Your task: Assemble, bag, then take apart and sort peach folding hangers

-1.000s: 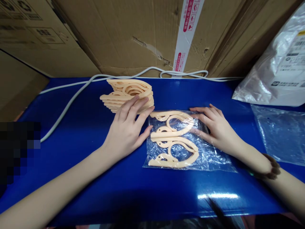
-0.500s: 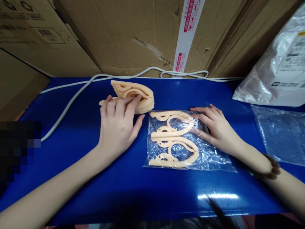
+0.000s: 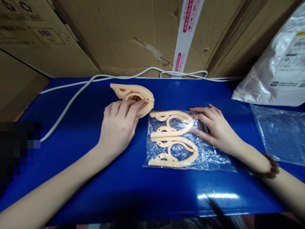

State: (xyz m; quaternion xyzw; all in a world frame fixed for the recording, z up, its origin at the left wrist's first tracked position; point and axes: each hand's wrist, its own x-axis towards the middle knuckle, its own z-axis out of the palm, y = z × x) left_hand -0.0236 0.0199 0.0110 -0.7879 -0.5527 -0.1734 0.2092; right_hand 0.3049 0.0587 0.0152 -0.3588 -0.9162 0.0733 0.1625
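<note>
My left hand (image 3: pixel 121 122) is closed on a stack of cream plastic folding hangers (image 3: pixel 140 90) at the back middle of the table, its fingers hooked into the loop and the thumb tucked out of sight underneath. Part of the stack is hidden behind that hand. In front and to the right lies a clear plastic bag (image 3: pixel 215 162), flat on the blue surface, with two folded hangers (image 3: pixel 188 163) of the same kind inside. My right hand (image 3: pixel 212 124) rests on the bag's right side, fingers spread, gripping nothing.
A white cable (image 3: pixel 71 106) runs along the back of the blue table (image 3: pixel 114 190). Large cardboard boxes (image 3: pixel 133 25) stand behind it. At the right are a silvery-white labelled package (image 3: pixel 269 79) and another clear bag (image 3: pixel 281 136).
My left hand's fingers and thumb have closed on the hanger stack, which has shifted and tilted slightly. My right hand and the bag have stayed put.
</note>
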